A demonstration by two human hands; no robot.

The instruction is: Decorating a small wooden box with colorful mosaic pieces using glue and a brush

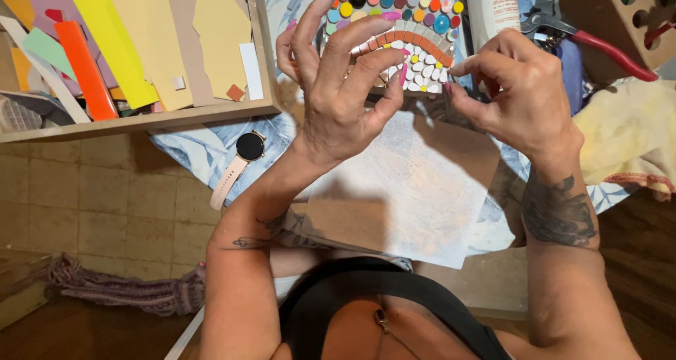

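Overhead, arched mosaic [412, 46] — long axis crosswise — beneath left hand [338, 92], right hand [517, 96].

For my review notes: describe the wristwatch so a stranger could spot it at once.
Start at the wooden tray of coloured sheets, top left. Just below its right corner, the wristwatch lies on the leaf-patterned cloth, beside the left hand. It alone has a round black face and pale pink strap.

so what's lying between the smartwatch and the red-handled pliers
In the head view, both hands, left hand and right hand, and the mosaic piece lie between the smartwatch and the pliers.
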